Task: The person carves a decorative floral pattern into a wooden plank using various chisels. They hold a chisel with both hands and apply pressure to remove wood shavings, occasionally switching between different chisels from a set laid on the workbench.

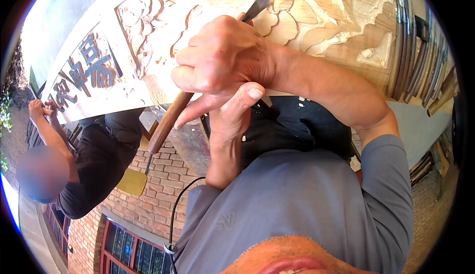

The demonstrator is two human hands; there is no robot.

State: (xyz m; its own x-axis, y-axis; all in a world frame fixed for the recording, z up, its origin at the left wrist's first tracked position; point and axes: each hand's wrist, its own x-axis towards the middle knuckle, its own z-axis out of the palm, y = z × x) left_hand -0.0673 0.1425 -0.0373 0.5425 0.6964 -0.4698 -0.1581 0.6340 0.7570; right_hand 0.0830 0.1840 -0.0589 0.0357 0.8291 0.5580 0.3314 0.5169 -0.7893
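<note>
A chisel (168,125) with a brown wooden handle and a dark, flared steel blade (258,7) slants across the carved wooden panel (316,31). My right hand (225,54) is closed around its middle, one digit stretched toward the handle. The handle's butt sticks out to the lower left, past the panel's near edge. Under my right hand comes up my left hand (230,113), its thumb lying beside the right wrist. The left fingers are hidden behind the right hand. Raised, overlapping scale-like shapes cover the wood around the blade.
Several chisels (420,46) with long handles lie side by side on the panel's right end. Dark carved characters (94,66) stand on its left part. Another person (101,160) works at the far left, hands on the panel's edge. Brick paving (163,185) lies below.
</note>
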